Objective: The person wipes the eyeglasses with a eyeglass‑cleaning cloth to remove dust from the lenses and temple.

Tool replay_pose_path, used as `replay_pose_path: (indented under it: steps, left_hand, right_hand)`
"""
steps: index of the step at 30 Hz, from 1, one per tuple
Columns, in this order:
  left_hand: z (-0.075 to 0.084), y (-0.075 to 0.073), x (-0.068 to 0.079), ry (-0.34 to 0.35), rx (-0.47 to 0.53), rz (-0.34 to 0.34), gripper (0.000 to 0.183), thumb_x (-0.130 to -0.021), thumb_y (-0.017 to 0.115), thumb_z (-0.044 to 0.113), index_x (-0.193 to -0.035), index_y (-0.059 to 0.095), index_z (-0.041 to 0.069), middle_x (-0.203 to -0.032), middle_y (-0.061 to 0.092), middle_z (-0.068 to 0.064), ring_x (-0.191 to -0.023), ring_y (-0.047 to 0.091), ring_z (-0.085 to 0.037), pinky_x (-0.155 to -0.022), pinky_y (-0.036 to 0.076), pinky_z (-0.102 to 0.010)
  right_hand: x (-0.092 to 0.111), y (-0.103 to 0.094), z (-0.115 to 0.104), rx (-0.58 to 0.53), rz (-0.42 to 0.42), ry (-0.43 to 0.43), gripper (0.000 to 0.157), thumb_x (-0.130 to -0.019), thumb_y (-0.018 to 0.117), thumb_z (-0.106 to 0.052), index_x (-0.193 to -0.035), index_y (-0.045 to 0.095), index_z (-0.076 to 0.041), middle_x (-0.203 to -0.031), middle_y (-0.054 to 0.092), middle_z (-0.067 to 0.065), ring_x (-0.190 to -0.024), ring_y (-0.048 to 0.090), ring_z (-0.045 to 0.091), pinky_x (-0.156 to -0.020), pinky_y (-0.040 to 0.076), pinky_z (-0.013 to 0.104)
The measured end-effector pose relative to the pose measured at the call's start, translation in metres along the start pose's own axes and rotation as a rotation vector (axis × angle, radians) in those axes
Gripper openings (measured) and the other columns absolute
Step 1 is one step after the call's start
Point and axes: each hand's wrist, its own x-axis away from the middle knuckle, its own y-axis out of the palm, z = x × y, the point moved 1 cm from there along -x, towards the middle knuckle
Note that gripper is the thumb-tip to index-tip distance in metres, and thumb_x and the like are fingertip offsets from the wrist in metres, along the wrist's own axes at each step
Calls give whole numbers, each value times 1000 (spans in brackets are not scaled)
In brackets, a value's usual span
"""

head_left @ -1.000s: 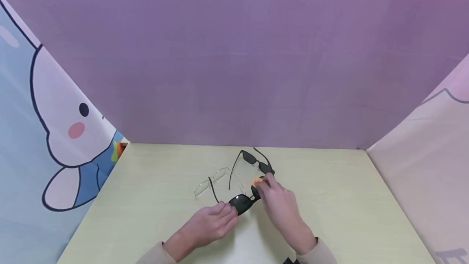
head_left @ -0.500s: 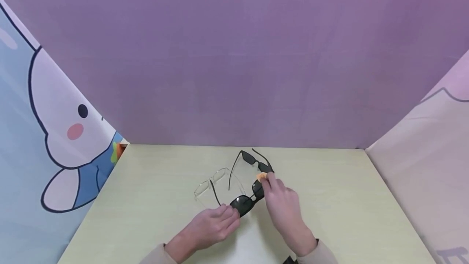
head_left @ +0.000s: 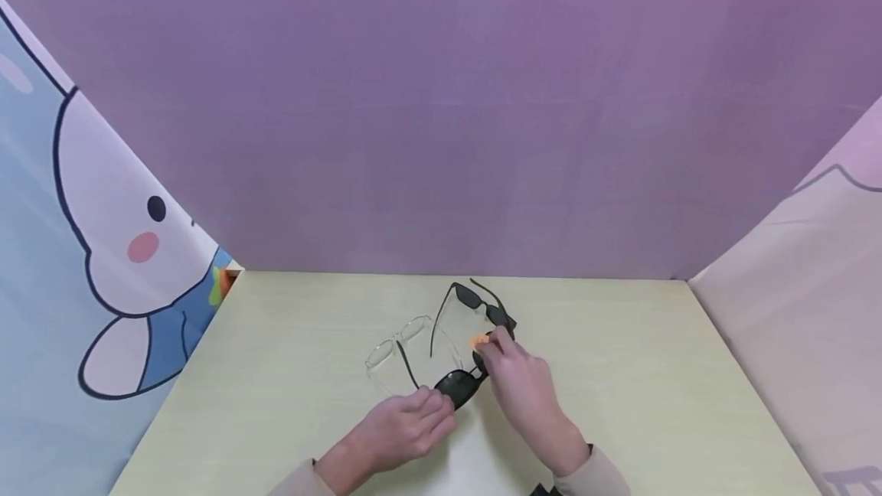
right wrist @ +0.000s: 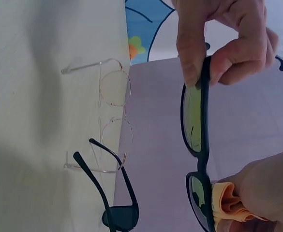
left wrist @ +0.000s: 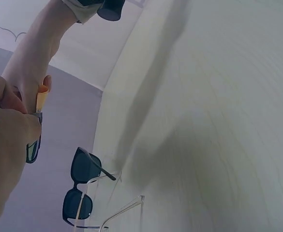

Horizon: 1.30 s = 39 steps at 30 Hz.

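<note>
Both hands work on a pair of black sunglasses [head_left: 458,387] held above the table. My left hand [head_left: 409,423] pinches one end of the frame, beside the lens. At the other lens, my right hand [head_left: 520,385] pinches an orange cloth [head_left: 479,341] against it. In the right wrist view the cloth [right wrist: 224,200] is bunched between fingers and lens, and the left thumb and fingers grip the frame's far end. Clear-lensed, thin-framed glasses [head_left: 380,353] lie on the table just beyond. Behind them rests a second pair of dark sunglasses [head_left: 468,296], temples unfolded.
The pale table [head_left: 654,373] ends at a purple backdrop [head_left: 441,136]. Printed cloth panels hang left [head_left: 138,251] and right [head_left: 827,289]. Part of a black object [head_left: 544,490] shows at the bottom edge by the right sleeve.
My right hand with the cloth went up and right across the lens, then came back down and left. The left hand and held sunglasses drifted slightly right and down.
</note>
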Motion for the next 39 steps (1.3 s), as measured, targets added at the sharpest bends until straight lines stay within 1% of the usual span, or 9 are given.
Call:
replay_pose_path:
  steps: [4, 8, 12, 18, 25, 29, 33, 36, 39]
  left_hand:
    - [0, 0, 1, -52, 33, 6, 37, -102, 33, -1, -100, 66, 14, -99, 72, 2, -90, 62, -14, -85, 53, -25]
    - [-2, 0, 0, -159, 64, 52, 34, -104, 38, 1, -100, 70, 12, -95, 73, 2, -86, 64, -14, -80, 55, -25]
    - [-6, 1, -3, -290, 93, 107, 30, -105, 45, 4, -99, 74, 10, -92, 75, 1, -82, 64, -14, -74, 54, -24]
    - [-10, 2, -6, -380, 134, 170, 29, -106, 46, 6, -95, 74, 10, -90, 75, 1, -78, 65, -13, -71, 53, -24]
    - [-13, 3, -12, -620, 232, 361, 26, -106, 58, 21, -88, 72, 10, -83, 74, 1, -74, 67, -12, -75, 50, -32]
    - [-13, 3, -17, -738, 316, 453, 25, -103, 63, 25, -87, 72, 8, -82, 73, 0, -73, 67, -13, -79, 45, -36]
    - [-9, 2, -23, -870, 448, 498, 25, -100, 67, 29, -89, 70, 7, -83, 73, -1, -76, 65, -14, -85, 41, -36]
    - [-5, -2, -26, -1027, 618, 496, 21, -95, 73, 27, -92, 69, 7, -88, 73, -1, -82, 65, -17, -90, 39, -32]
    - [-3, -7, -29, -1189, 778, 487, 17, -87, 81, 13, -95, 68, 6, -91, 73, -3, -87, 65, -19, -90, 44, -25]
  right_hand:
    - [2, -1, -3, -52, 32, -14, 13, -84, 84, -4, -95, 78, -8, -90, 57, -2, -53, 49, 4, -40, 33, 13]
    - [2, -4, -3, -169, 130, -28, 17, -85, 82, -4, -100, 78, -10, -95, 58, -3, -54, 48, 0, -43, 35, 11]
    - [6, -6, -3, -336, 249, -54, 14, -95, 72, -10, -109, 77, -8, -100, 60, 0, -61, 56, 3, -51, 43, 9]
    - [16, -4, -3, -511, 351, -41, 26, -107, 57, -23, -112, 76, -5, -101, 62, 7, -74, 68, 15, -65, 55, 13]
    - [27, 3, -4, -601, 364, -20, 24, -105, 60, -20, -111, 75, -3, -102, 61, 7, -72, 64, 9, -61, 52, 10]
    - [30, 9, -6, -645, 383, -22, 20, -103, 63, -17, -111, 75, -2, -101, 62, 8, -74, 63, 10, -61, 52, 10]
    - [32, 13, -12, -709, 384, -21, 16, -98, 69, -6, -112, 75, -2, -100, 61, 8, -75, 60, 9, -61, 51, 10]
    - [33, 14, -16, -743, 359, 4, 23, -91, 72, 5, -112, 75, -4, -100, 61, 7, -76, 59, 9, -60, 50, 11]
    - [34, 14, -19, -768, 333, 48, 31, -86, 73, 12, -113, 75, -5, -101, 60, 6, -75, 57, 7, -58, 48, 10]
